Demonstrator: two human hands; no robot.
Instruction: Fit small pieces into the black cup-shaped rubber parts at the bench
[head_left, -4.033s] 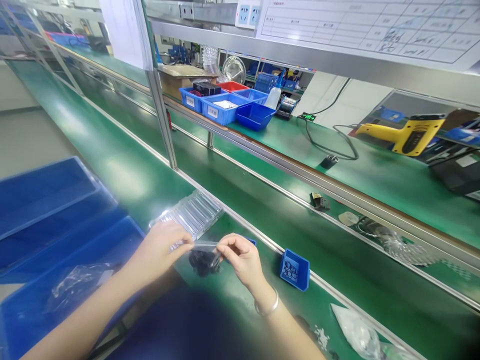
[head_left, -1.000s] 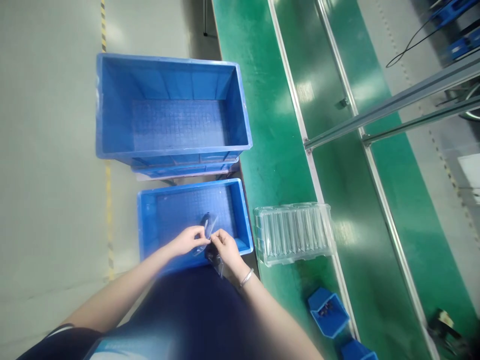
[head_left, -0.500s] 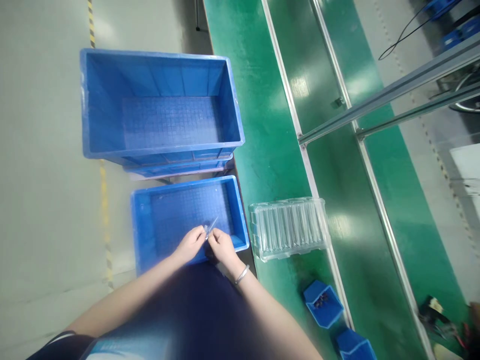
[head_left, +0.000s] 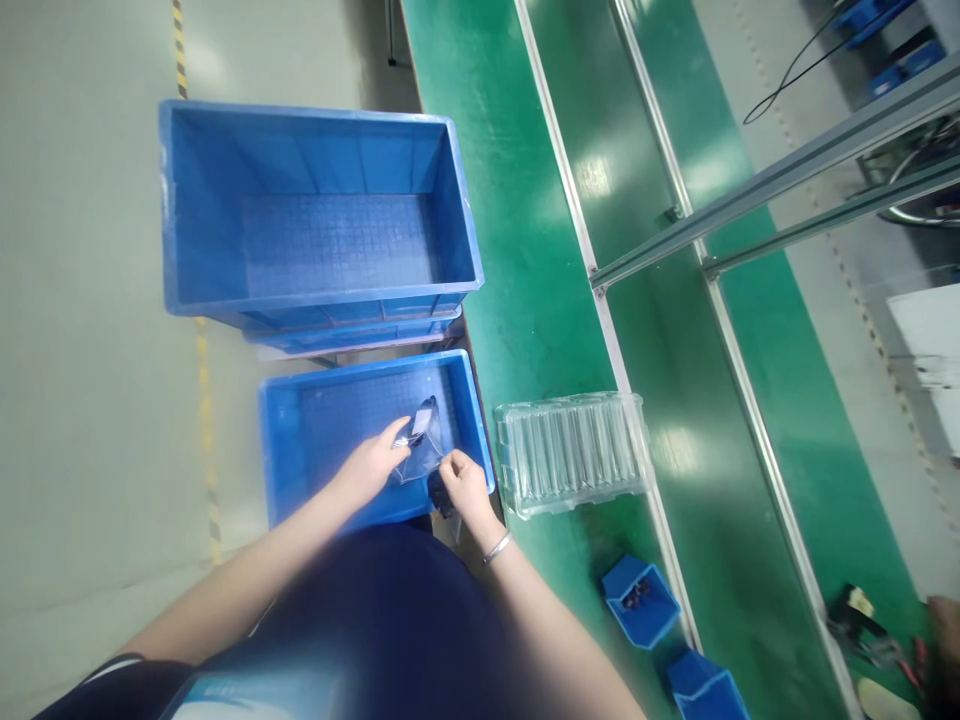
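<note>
Over the lower blue bin [head_left: 337,385], my left hand [head_left: 373,465] is closed on a clear plastic bag [head_left: 412,465]. A dark item with a white label [head_left: 424,420] shows at the bag, just past my left fingertips; I cannot tell whether it is inside. My right hand [head_left: 466,487], with a bracelet at the wrist, pinches the bag's right edge near the bin's front right corner. Under its fingers sits another dark piece [head_left: 440,493], partly hidden, its kind unclear.
A larger blue bin [head_left: 322,303] stands beyond, atop another. On the green table [head_left: 525,300] to the right lie a ribbed clear plastic tray [head_left: 574,455] and two small blue bins [head_left: 652,620], one holding small dark parts. Metal rails [head_left: 667,235] cross above. A person's hand [head_left: 941,635] shows far right.
My hands have moved apart, the left one leftward and the right one rightward. The bag is now spread between them, and the labelled dark item has come into sight.
</note>
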